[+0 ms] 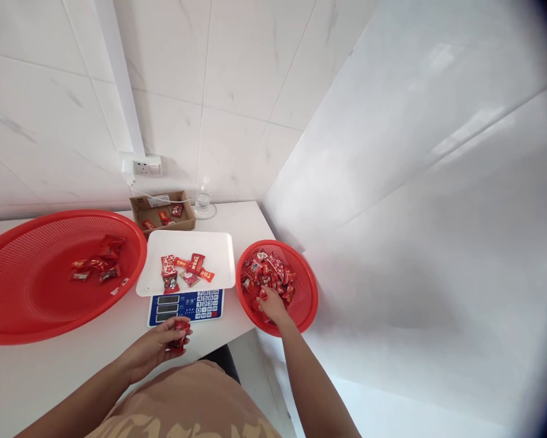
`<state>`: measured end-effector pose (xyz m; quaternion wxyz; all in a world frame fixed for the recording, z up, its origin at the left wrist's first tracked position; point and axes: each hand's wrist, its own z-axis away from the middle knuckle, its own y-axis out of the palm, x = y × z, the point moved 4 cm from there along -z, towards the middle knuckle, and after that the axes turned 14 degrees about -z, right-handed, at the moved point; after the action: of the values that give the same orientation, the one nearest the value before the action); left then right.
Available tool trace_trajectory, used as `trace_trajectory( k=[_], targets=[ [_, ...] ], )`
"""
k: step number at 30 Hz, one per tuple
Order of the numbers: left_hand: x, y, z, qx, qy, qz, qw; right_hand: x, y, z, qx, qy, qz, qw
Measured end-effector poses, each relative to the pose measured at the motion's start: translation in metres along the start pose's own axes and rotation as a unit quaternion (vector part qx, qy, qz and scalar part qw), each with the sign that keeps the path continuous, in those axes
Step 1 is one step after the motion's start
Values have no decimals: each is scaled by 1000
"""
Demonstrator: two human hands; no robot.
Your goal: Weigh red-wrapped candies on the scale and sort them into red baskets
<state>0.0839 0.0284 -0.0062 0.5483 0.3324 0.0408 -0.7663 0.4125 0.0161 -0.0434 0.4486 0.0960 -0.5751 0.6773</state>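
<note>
My left hand (163,340) is closed around red wrapped candies (180,336), just in front of the scale's blue keypad (186,306). Inside the smaller red basket (310,292) on the right, my right hand (272,303) has its fingers closed on a red wrapped candy (260,296). Many more wrapped candies (273,267) fill that basket around the fingers. On the white scale tray (191,242) lie several candies (195,263) in red and pink wrappers. The digits on the scale's displays are too faint to read.
A large red basket (22,243) with several red packets (111,246) stands on the left of the white table (250,213). Behind the tray are a cardboard box (182,222) holding a few candies and a clear bottle (202,198). A wall socket (146,167) and cable are behind them.
</note>
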Motion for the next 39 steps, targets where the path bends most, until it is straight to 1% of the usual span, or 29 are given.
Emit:
trace_trajectory(
  k=[3, 6, 8, 10, 13, 16, 18, 20, 22, 24, 25, 27, 29, 30, 33, 35, 39],
  targets=[
    [-4, 1, 1, -7, 2, -1, 1000, 25, 10, -30, -1, -55, 32, 998],
    [-8, 0, 1, -22, 5, 4, 1000, 46, 16, -56, 20, -92, 57, 994],
    [-11, 1, 1, -33, 5, 6, 999, 51, 20, -68, 40, -89, 69, 993],
    [-12, 2, 0, -39, 3, 8, 999, 48, 26, -72, 58, -82, 77, 992],
    [-11, 3, -5, -38, 0, 16, 999, 33, 33, -63, 67, -90, 72, 991],
    [-9, 4, -12, -31, -8, 18, 999, 11, 36, -43, 77, -115, 64, 988],
    [-9, 5, -17, -29, -15, 15, 999, -4, 34, -28, 97, -114, 62, 987],
    [-10, 5, -20, -28, -21, 9, 999, -16, 29, -17, 118, -91, 66, 987],
    [-12, 6, -21, -28, -23, 4, 999, -24, 22, -12, 115, -43, 89, 988],
    [-13, 6, -22, -29, -22, 2, 999, -24, 16, -12, 88, 8, 117, 989],
    [-13, 6, -22, -31, -22, 2, 999, -22, 15, -14, 72, 22, 121, 990],
    [-11, 5, -21, -33, -23, 2, 999, -12, 20, -19, 66, 8, 95, 993],
    [-9, 4, -20, -31, -24, 1, 999, -2, 31, -24, 82, -22, 59, 995],
    [-8, 4, -19, -30, -23, 1, 999, 2, 37, -26, 85, -23, 55, 995],
    [-5, 1, -15, -30, -21, 1, 999, 4, 49, -30, 55, 24, 93, 994],
    [-2, -2, -13, -36, -25, 0, 999, 4, 51, -30, 37, 43, 103, 993],
    [2, -6, -11, -37, -28, 0, 999, -1, 44, -25, 38, 47, 59, 996]
  ],
)
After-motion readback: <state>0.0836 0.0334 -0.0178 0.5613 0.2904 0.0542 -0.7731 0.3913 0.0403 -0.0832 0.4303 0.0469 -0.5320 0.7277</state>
